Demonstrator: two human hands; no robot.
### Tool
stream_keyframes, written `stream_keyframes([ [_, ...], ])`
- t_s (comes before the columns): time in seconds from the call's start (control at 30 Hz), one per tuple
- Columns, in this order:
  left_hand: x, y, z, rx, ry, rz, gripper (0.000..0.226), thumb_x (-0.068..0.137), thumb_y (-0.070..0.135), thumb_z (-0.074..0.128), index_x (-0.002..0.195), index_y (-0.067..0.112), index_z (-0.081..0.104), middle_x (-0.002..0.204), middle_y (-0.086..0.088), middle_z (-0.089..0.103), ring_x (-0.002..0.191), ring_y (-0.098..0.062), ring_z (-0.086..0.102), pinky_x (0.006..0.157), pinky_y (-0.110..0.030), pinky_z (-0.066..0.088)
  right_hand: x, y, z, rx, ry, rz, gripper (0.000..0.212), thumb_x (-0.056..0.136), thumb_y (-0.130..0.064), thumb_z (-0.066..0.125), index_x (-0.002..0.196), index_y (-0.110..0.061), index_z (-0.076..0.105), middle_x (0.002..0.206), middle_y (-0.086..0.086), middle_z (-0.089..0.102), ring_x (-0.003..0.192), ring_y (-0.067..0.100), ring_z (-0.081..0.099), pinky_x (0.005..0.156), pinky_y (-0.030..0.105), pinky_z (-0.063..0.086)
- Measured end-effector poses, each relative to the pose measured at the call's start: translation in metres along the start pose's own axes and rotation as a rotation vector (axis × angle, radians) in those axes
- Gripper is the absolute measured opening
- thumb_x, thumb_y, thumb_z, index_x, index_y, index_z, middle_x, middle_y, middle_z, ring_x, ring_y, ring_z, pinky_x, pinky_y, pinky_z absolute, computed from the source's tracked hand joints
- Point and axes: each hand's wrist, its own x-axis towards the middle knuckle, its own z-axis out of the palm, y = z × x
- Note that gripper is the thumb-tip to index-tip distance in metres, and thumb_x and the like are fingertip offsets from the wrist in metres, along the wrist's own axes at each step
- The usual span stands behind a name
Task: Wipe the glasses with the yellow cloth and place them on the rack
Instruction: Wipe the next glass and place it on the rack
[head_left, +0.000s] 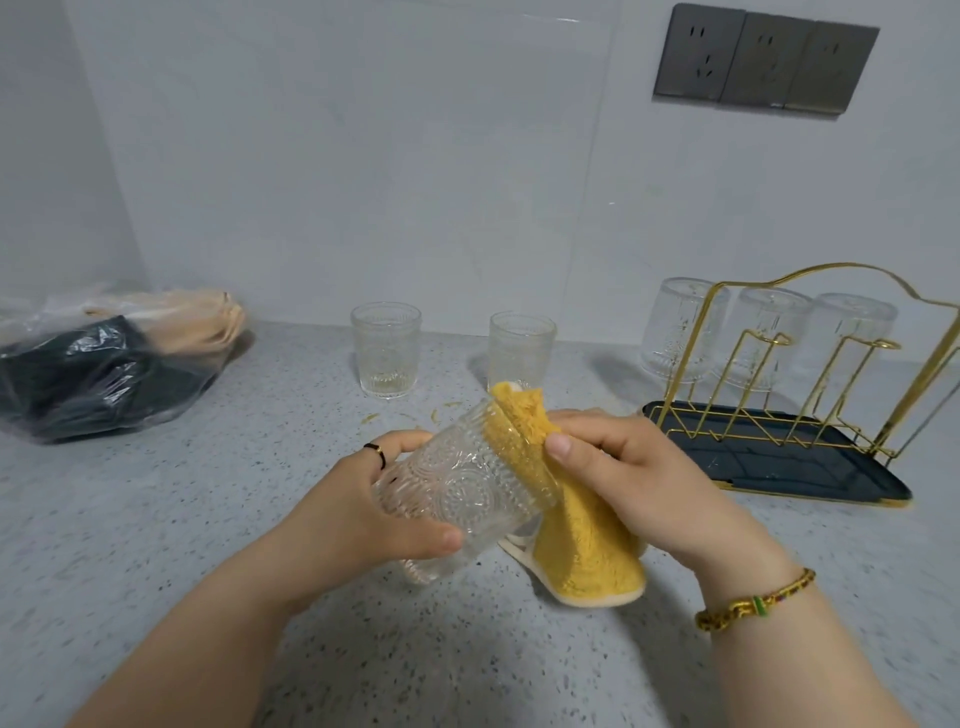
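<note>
My left hand (363, 509) grips an embossed clear glass (462, 486), tilted with its mouth up and to the right. My right hand (623, 467) pinches the yellow cloth (582, 545) against the glass rim, with part of the cloth pushed inside the mouth. Two more clear glasses stand upright on the counter behind, one at centre left (386, 349) and one at centre (521, 349). The gold wire rack (810, 374) on its dark tray (779, 462) stands to the right. Three glasses (680, 327) hang upside down on its far pegs.
A clear plastic bag (104, 364) with dark and beige items lies at the back left of the speckled grey counter (156, 545). Grey wall sockets (763, 60) sit high on the white wall at the right. The rack's near pegs hold nothing.
</note>
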Motion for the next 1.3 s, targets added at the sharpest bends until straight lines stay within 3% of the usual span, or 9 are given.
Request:
stream_keyframes([
  [0.13, 0.0, -0.001, -0.001, 0.021, -0.046, -0.001, 0.082, 0.028, 0.042, 0.077, 0.107, 0.037, 0.058, 0.099, 0.013, 0.071, 0.09, -0.004, 0.067, 0.081, -0.022, 0.05, -0.001, -0.003, 0.004, -0.036, -0.185, 0.141, 0.047, 0.081, -0.031, 0.044, 0.066, 0.012, 0.051, 0.07, 0.033, 0.045, 0.061, 0.028, 0.04, 0.063, 0.026, 0.031],
  [0.23, 0.001, -0.003, -0.002, -0.036, -0.081, -0.014, 0.079, 0.026, 0.043, 0.079, 0.103, 0.038, 0.061, 0.1, 0.023, 0.07, 0.094, 0.004, 0.064, 0.086, -0.021, 0.05, -0.001, -0.001, 0.006, -0.012, -0.197, 0.226, 0.037, 0.091, -0.026, 0.048, 0.08, 0.006, 0.064, 0.078, 0.027, 0.061, 0.073, 0.014, 0.051, 0.072, 0.025, 0.042],
  [0.33, 0.003, -0.006, -0.002, -0.128, -0.111, -0.036, 0.097, 0.023, 0.052, 0.086, 0.113, 0.027, 0.062, 0.115, 0.002, 0.068, 0.108, -0.016, 0.063, 0.093, -0.035, 0.05, 0.001, -0.002, 0.009, -0.016, -0.027, 0.198, 0.003, 0.084, -0.018, 0.057, 0.083, -0.016, 0.058, 0.071, 0.005, 0.059, 0.07, 0.012, 0.051, 0.068, 0.02, 0.042],
  [0.5, 0.004, -0.007, 0.0, -0.44, -0.16, -0.037, 0.086, 0.021, 0.045, 0.09, 0.099, 0.015, 0.069, 0.097, -0.011, 0.073, 0.084, -0.023, 0.071, 0.064, -0.027, 0.057, 0.0, -0.008, 0.006, 0.042, 0.289, 0.1, 0.019, 0.07, -0.024, 0.07, 0.063, -0.013, 0.057, 0.054, -0.009, 0.055, 0.054, 0.0, 0.05, 0.055, 0.008, 0.039],
  [0.73, 0.005, -0.005, 0.006, -0.667, -0.222, -0.09, 0.072, 0.01, 0.043, 0.091, 0.076, 0.015, 0.078, 0.081, -0.01, 0.075, 0.066, -0.022, 0.071, 0.051, -0.03, 0.056, -0.007, -0.013, -0.011, 0.037, -0.159, 0.128, 0.03, 0.059, -0.027, 0.072, 0.081, -0.048, 0.069, 0.096, -0.026, 0.068, 0.097, -0.009, 0.058, 0.079, 0.005, 0.044],
  [0.9, 0.006, -0.005, 0.003, -0.643, -0.21, -0.14, 0.07, 0.006, 0.044, 0.09, 0.069, 0.017, 0.077, 0.075, -0.008, 0.074, 0.059, -0.022, 0.07, 0.048, -0.033, 0.056, -0.007, -0.009, -0.015, -0.027, -0.216, 0.098, 0.046, 0.064, -0.014, 0.061, 0.099, -0.043, 0.057, 0.121, -0.02, 0.053, 0.105, -0.008, 0.053, 0.088, 0.006, 0.04],
  [1.0, 0.007, -0.005, -0.002, -0.579, -0.248, -0.119, 0.08, 0.01, 0.048, 0.089, 0.081, 0.014, 0.076, 0.082, -0.009, 0.074, 0.065, -0.022, 0.07, 0.051, -0.031, 0.057, -0.006, -0.007, -0.016, 0.118, -0.101, 0.168, 0.04, 0.059, -0.014, 0.075, 0.09, -0.03, 0.056, 0.099, -0.001, 0.064, 0.077, 0.012, 0.06, 0.068, 0.023, 0.051],
  [1.2, 0.005, -0.005, 0.004, -0.525, -0.275, -0.152, 0.083, 0.028, 0.048, 0.088, 0.101, 0.013, 0.07, 0.092, -0.012, 0.07, 0.073, -0.024, 0.069, 0.056, -0.031, 0.055, 0.002, -0.002, 0.004, 0.155, 0.034, 0.162, 0.029, 0.067, -0.001, 0.07, 0.081, -0.02, 0.053, 0.067, -0.007, 0.067, 0.065, 0.007, 0.059, 0.063, 0.019, 0.05],
  [1.3, 0.004, -0.003, 0.004, -0.589, -0.188, -0.22, 0.058, 0.052, 0.036, 0.078, 0.102, 0.011, 0.063, 0.078, -0.01, 0.07, 0.06, -0.023, 0.066, 0.049, -0.031, 0.054, 0.0, -0.003, 0.008, 0.178, 0.048, 0.18, 0.019, 0.081, -0.024, 0.06, 0.097, -0.03, 0.054, 0.069, -0.016, 0.069, 0.062, -0.002, 0.06, 0.059, 0.012, 0.048],
])
